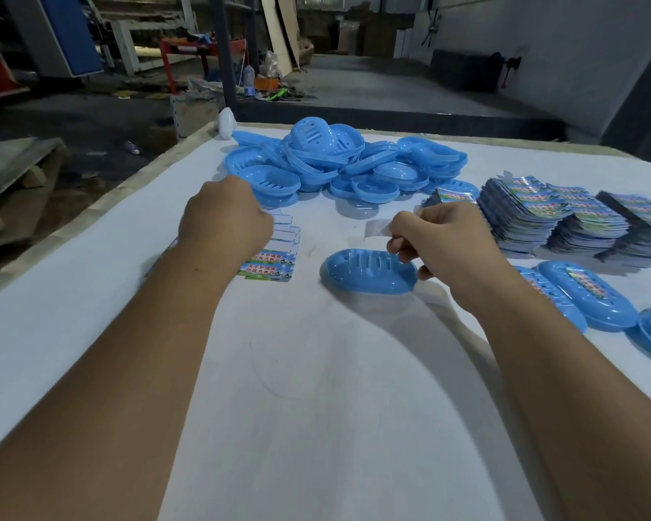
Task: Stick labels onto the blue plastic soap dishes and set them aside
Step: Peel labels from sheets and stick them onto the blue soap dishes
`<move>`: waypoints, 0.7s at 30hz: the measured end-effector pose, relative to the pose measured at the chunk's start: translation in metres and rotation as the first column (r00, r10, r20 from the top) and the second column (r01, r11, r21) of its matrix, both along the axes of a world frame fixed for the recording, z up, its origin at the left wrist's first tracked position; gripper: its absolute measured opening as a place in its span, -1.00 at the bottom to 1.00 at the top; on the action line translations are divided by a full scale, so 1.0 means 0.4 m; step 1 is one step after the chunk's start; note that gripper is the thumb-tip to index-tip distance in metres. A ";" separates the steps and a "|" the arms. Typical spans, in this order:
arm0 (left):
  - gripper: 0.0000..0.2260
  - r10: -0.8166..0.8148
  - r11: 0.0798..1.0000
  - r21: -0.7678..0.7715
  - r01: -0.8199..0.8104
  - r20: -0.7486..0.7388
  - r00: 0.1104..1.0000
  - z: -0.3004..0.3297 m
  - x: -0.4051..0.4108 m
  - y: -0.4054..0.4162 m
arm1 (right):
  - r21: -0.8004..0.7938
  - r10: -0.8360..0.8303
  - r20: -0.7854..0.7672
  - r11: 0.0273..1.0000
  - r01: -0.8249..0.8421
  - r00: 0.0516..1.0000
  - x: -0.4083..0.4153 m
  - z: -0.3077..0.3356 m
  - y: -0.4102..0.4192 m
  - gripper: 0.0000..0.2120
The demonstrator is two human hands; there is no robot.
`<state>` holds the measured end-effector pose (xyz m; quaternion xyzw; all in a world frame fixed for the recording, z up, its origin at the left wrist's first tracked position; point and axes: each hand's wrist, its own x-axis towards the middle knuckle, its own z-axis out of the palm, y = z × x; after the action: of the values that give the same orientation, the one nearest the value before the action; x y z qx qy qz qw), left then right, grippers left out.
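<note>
Nearest, a bare soap dish (pixel 369 272) lies upside down on the white table (pixel 316 389), ready for labelling. The right hand (pixel 451 246) pinches a peeled strip (pixel 377 228) just above it — probably backing. The left hand (pixel 224 220) curls onto the fanned labels (pixel 279 253), likely steadying them. Beyond — the unlabelled pile (pixel 339 159).

Light blue, slot-patterned oval plastic soap dishes (pixel 369 270) are heaped on a white-covered table (pixel 316 389). Rectangular paper labels (pixel 269 268) are printed in green, blue and red; stacked label sheets (pixel 564 220) are multicoloured.
</note>
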<state>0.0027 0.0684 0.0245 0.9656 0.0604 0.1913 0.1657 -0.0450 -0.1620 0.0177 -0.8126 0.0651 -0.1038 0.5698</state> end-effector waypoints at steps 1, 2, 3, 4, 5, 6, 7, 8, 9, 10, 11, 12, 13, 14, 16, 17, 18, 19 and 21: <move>-0.87 -0.076 0.990 -0.115 0.079 0.035 0.997 0.003 -0.003 -0.014 | -0.007 0.001 0.010 1.000 0.000 1.000 0.000 -0.001 0.001 -0.80; -0.87 -0.162 0.958 -0.228 0.172 0.062 0.985 0.007 -0.008 -0.033 | -0.019 0.000 0.024 1.000 0.000 1.000 -0.001 -0.002 0.003 -0.80; -0.86 -0.257 0.908 -0.321 0.270 0.084 0.963 0.011 -0.017 -0.054 | -0.036 -0.003 0.040 0.999 0.004 0.999 -0.001 -0.003 0.005 -0.79; -0.85 -0.348 0.847 -0.392 0.359 0.103 0.932 0.013 -0.029 -0.076 | -0.058 -0.008 0.055 0.998 0.011 0.998 -0.001 -0.004 0.007 -0.77; -0.84 -0.422 0.789 -0.441 0.428 0.117 0.899 0.013 -0.040 -0.096 | -0.081 -0.011 0.067 0.997 0.017 0.998 -0.001 -0.005 0.009 -0.77; -0.83 -0.479 0.742 -0.469 0.479 0.130 0.868 0.010 -0.050 -0.112 | -0.105 -0.010 0.078 0.994 0.019 0.997 -0.001 -0.006 0.011 -0.80; -0.84 -0.518 0.707 -0.484 0.516 0.141 0.843 0.005 -0.057 -0.125 | -0.126 -0.006 0.090 0.992 0.017 0.996 0.000 -0.006 0.012 -0.82; -0.86 -0.547 0.683 -0.490 0.542 0.149 0.824 0.000 -0.061 -0.133 | -0.142 0.001 0.105 0.990 0.014 0.994 0.001 -0.006 0.012 -0.84; -0.88 -0.568 0.666 -0.493 0.559 0.151 0.809 -0.005 -0.063 -0.139 | -0.152 0.008 0.119 0.988 0.010 0.993 0.001 -0.006 0.012 -0.85; -0.89 -0.583 0.656 -0.495 0.569 0.146 0.799 -0.009 -0.063 -0.143 | -0.157 0.016 0.131 0.988 0.005 0.991 0.002 -0.006 0.011 -0.86; -0.88 -0.591 0.650 -0.501 0.571 0.139 0.794 -0.011 -0.064 -0.145 | -0.160 0.024 0.142 0.987 -0.001 0.990 0.002 -0.006 0.009 -0.88; -0.87 -0.595 0.644 -0.510 0.570 0.134 0.792 -0.013 -0.064 -0.146 | -0.163 0.030 0.150 0.987 -0.005 0.988 0.001 -0.006 0.008 -0.89; -0.87 -0.597 0.639 -0.520 0.567 0.130 0.792 -0.013 -0.063 -0.147 | -0.167 0.034 0.155 0.986 -0.007 0.987 0.001 -0.007 0.008 -0.89; -0.87 -0.598 0.633 -0.529 0.565 0.129 0.791 -0.014 -0.063 -0.148 | -0.175 0.037 0.158 0.984 -0.009 0.987 0.001 -0.007 0.008 -0.89; -0.89 -0.599 0.624 -0.547 0.558 0.124 0.791 -0.014 -0.064 -0.149 | -0.188 0.041 0.161 0.982 -0.010 0.986 0.002 -0.009 0.008 -0.88; -0.89 -0.598 0.621 -0.554 0.554 0.121 0.792 -0.013 -0.065 -0.150 | -0.188 0.042 0.161 0.982 -0.011 0.986 0.002 -0.009 0.008 -0.89; -0.89 -0.597 0.619 -0.563 0.548 0.117 0.794 -0.013 -0.066 -0.151 | -0.185 0.043 0.163 0.983 -0.012 0.986 0.002 -0.009 0.007 -0.90; -0.89 -0.595 0.616 -0.572 0.542 0.113 0.796 -0.013 -0.067 -0.151 | -0.182 0.044 0.167 0.983 -0.013 0.985 0.003 -0.009 0.006 -0.90; -0.86 -0.594 0.608 -0.588 0.533 0.108 0.797 -0.013 -0.067 -0.153 | -0.184 0.048 0.173 0.983 -0.016 0.984 0.005 -0.010 0.005 -0.90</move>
<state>-0.0241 0.0074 0.0195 0.8414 -0.1824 0.0531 0.5060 -0.0430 -0.1601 0.0138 -0.8496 -0.0086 -0.1717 0.4985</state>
